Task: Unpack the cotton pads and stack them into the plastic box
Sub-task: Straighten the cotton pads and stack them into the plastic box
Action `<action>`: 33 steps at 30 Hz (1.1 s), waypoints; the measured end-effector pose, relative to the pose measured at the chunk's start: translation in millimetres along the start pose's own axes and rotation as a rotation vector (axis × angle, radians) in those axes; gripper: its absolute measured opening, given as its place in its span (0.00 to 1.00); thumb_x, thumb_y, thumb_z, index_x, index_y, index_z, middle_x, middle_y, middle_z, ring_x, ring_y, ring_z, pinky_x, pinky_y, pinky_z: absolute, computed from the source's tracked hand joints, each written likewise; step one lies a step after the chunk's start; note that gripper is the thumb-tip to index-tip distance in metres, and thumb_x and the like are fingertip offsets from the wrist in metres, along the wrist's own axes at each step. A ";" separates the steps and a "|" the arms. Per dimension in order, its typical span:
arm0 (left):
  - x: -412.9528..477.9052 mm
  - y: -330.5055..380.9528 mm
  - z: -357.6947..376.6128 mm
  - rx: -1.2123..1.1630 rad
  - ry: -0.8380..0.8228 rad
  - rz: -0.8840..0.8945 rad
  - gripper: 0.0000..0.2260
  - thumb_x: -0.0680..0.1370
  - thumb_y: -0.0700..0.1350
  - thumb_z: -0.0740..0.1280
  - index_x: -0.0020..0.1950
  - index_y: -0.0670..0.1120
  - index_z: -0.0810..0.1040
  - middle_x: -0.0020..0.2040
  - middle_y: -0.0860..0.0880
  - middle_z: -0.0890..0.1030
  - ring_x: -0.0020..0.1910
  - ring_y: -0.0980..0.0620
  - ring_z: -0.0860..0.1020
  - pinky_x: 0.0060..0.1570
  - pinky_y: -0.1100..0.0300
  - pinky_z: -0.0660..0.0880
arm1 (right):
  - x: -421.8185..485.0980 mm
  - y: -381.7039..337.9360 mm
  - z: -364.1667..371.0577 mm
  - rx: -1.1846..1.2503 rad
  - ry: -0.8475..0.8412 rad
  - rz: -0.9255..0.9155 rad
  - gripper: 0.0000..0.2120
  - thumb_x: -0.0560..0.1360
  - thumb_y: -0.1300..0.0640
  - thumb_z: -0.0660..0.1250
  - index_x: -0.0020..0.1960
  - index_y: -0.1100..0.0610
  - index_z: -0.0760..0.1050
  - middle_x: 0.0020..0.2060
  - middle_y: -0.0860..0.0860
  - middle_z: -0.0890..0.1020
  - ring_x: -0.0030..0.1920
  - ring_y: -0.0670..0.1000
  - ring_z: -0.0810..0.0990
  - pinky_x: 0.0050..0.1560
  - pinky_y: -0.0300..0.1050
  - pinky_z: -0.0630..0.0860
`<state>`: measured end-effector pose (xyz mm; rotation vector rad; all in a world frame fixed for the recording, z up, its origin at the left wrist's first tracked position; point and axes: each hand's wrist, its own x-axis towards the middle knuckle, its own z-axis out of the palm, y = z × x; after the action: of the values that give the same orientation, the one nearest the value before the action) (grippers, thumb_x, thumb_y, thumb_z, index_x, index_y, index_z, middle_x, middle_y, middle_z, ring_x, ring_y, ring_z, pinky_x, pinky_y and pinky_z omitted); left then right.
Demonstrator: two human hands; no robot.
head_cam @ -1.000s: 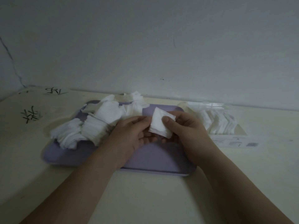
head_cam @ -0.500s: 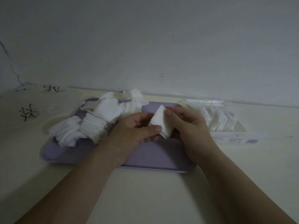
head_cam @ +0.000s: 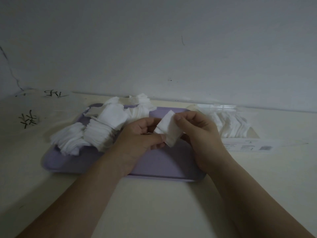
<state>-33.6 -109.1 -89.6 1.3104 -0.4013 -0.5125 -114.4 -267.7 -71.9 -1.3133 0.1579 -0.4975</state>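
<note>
A small stack of white cotton pads [head_cam: 169,128] is pinched between both hands above the lilac tray [head_cam: 164,164]. My left hand [head_cam: 140,138] grips its lower left edge with thumb and fingers. My right hand [head_cam: 199,133] holds its upper right side. Loose heaps of cotton pads [head_cam: 96,133] cover the tray's left and back part. To the right lies the clear plastic box [head_cam: 240,143], open, with a row of cotton pads [head_cam: 229,124] standing inside it.
The tray and box rest on a pale table [head_cam: 154,203] pushed against a white wall [head_cam: 154,48]. Black scribbles [head_cam: 28,119] mark the table at the far left. A printed label [head_cam: 253,147] runs along the box's front wall.
The held stack has been lifted slightly and turned, its top corner now pointing up. Both hands shifted their fingers around it; the heaps and box stayed put.
</note>
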 end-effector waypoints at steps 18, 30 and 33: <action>-1.7 -1.4 -1.3 -0.004 -0.046 0.041 0.17 0.71 0.35 0.74 0.60 0.43 0.84 0.56 0.37 0.86 0.55 0.40 0.84 0.52 0.51 0.80 | 0.9 8.6 -1.4 -0.071 -0.021 0.035 0.07 0.81 0.60 0.72 0.48 0.64 0.80 0.40 0.61 0.84 0.41 0.58 0.82 0.43 0.54 0.79; -3.1 2.2 -1.2 -0.041 0.043 0.078 0.14 0.79 0.32 0.69 0.64 0.38 0.81 0.58 0.36 0.85 0.54 0.43 0.84 0.48 0.54 0.80 | -0.4 6.7 1.5 -0.072 -0.009 0.075 0.10 0.82 0.61 0.70 0.62 0.55 0.80 0.52 0.62 0.86 0.47 0.55 0.84 0.48 0.54 0.82; -6.6 7.2 1.1 -0.010 0.120 0.092 0.14 0.78 0.32 0.71 0.64 0.39 0.81 0.56 0.39 0.87 0.52 0.45 0.84 0.48 0.55 0.81 | -2.1 7.5 2.4 -0.040 -0.111 0.124 0.10 0.83 0.61 0.67 0.64 0.58 0.80 0.52 0.62 0.86 0.48 0.56 0.87 0.47 0.53 0.86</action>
<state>-38.7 -105.0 -82.3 1.2998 -0.3570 -0.3568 -113.4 -263.4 -78.7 -1.3580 0.1569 -0.3172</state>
